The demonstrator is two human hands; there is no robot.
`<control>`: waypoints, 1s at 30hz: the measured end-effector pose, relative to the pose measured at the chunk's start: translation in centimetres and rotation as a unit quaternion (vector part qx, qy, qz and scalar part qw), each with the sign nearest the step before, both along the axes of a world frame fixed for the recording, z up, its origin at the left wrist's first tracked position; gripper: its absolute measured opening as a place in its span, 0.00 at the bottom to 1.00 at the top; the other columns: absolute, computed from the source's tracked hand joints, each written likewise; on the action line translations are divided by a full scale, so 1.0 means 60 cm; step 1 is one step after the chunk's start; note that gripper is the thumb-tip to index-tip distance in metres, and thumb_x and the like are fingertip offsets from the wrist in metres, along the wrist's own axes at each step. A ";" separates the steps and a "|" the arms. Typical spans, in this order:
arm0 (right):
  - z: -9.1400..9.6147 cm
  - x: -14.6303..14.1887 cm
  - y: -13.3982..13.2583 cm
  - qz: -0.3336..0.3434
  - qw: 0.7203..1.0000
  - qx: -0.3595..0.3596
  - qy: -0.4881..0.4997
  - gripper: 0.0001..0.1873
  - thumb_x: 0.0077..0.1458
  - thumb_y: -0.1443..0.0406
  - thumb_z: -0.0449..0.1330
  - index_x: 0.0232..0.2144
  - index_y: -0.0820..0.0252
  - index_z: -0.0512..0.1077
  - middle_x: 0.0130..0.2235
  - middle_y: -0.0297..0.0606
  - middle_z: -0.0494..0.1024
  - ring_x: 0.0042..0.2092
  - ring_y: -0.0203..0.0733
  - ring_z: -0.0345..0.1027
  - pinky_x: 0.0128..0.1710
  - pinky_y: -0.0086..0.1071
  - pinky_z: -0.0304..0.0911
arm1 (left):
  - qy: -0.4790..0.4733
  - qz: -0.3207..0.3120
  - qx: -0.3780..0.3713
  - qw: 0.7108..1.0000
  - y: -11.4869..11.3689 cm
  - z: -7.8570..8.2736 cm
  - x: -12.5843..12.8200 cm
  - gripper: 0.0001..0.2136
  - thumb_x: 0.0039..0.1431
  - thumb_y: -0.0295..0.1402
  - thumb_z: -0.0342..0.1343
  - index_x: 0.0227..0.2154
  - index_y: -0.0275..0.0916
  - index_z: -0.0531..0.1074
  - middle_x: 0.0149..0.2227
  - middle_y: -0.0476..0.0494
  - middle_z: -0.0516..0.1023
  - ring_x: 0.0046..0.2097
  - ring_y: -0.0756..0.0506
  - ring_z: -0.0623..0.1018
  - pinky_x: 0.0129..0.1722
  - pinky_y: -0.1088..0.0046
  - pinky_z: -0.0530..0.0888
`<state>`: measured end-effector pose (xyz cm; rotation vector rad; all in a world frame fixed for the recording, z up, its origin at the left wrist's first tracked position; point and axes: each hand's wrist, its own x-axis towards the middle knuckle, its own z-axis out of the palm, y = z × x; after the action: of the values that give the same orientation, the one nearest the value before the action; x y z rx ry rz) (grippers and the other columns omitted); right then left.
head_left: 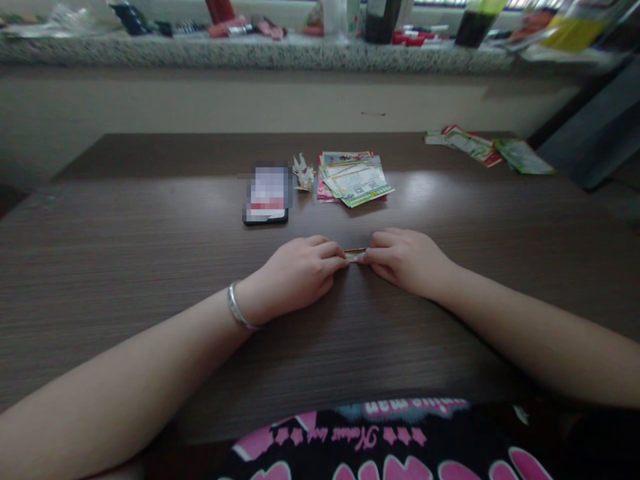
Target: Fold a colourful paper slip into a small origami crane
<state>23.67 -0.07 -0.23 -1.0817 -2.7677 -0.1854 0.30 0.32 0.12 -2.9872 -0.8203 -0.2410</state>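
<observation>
Between my two hands lies a narrow folded strip of printed paper (355,255), low on the brown table. My left hand (311,270), with a silver bangle at the wrist, pinches its left end. At the right end, the fingers of my right hand (407,259) press on it the same way. Only the middle of the strip shows; both ends are hidden under fingers. Just beyond my hands sits a stack of colourful printed paper sheets (357,177). Beside that stack is a small crumpled or folded paper piece (303,175).
A phone (266,195) with a blurred screen lies on the table (125,267) left of the stack. More printed papers (475,147) rest at the far right. Behind, a granite windowsill (280,55) carries bottles, cups and clutter. A dark grey object (590,127) stands at the right.
</observation>
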 end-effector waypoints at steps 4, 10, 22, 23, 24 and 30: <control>0.000 -0.001 0.000 0.000 1.000 -0.002 -0.003 0.12 0.61 0.64 0.53 0.37 0.53 0.77 0.33 0.38 0.73 0.34 0.39 0.61 0.31 0.32 0.49 | 0.004 0.002 0.012 1.000 -0.002 -0.002 0.000 0.14 0.64 0.31 0.46 0.48 0.38 0.72 0.43 0.42 0.75 0.44 0.44 0.73 0.46 0.65 0.74; 0.003 -0.002 0.000 0.007 1.000 -0.001 -0.001 0.12 0.60 0.65 0.53 0.37 0.54 0.77 0.34 0.38 0.73 0.34 0.39 0.61 0.31 0.31 0.50 | 0.024 -0.002 0.034 0.999 -0.006 -0.001 0.004 0.15 0.65 0.33 0.45 0.51 0.38 0.70 0.43 0.41 0.75 0.44 0.43 0.73 0.44 0.65 0.74; 0.012 0.007 0.000 0.007 1.000 0.003 -0.027 0.11 0.60 0.63 0.54 0.37 0.52 0.77 0.32 0.36 0.74 0.34 0.39 0.63 0.30 0.33 0.48 | 0.043 0.017 0.014 0.999 -0.012 0.013 0.003 0.17 0.59 0.28 0.49 0.52 0.39 0.70 0.44 0.41 0.75 0.46 0.42 0.74 0.46 0.64 0.74; 0.013 0.008 -0.001 0.006 1.000 0.003 -0.031 0.11 0.60 0.63 0.54 0.36 0.52 0.77 0.32 0.36 0.74 0.34 0.38 0.63 0.30 0.33 0.48 | 0.043 0.017 0.009 0.999 -0.012 0.014 0.002 0.17 0.59 0.28 0.49 0.51 0.39 0.71 0.45 0.41 0.75 0.46 0.42 0.74 0.46 0.64 0.74; 0.014 0.010 -0.001 0.003 0.999 0.002 -0.034 0.11 0.60 0.63 0.54 0.36 0.52 0.78 0.33 0.36 0.74 0.33 0.38 0.63 0.30 0.33 0.47 | 0.043 0.017 0.004 0.999 -0.011 0.014 0.001 0.17 0.59 0.28 0.50 0.50 0.39 0.71 0.45 0.41 0.75 0.46 0.42 0.74 0.46 0.64 0.74; 0.017 0.015 -0.002 -0.008 0.999 -0.012 -0.040 0.11 0.60 0.62 0.54 0.33 0.53 0.78 0.34 0.35 0.75 0.32 0.37 0.64 0.28 0.32 0.47 | 0.039 0.011 -0.004 0.999 -0.008 0.014 -0.002 0.15 0.58 0.26 0.49 0.47 0.38 0.73 0.47 0.43 0.75 0.46 0.42 0.74 0.47 0.63 0.75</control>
<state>24.56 -0.18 0.79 -1.1266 -2.8399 -0.2035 0.17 -0.13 0.93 -2.9721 -0.8472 -0.1213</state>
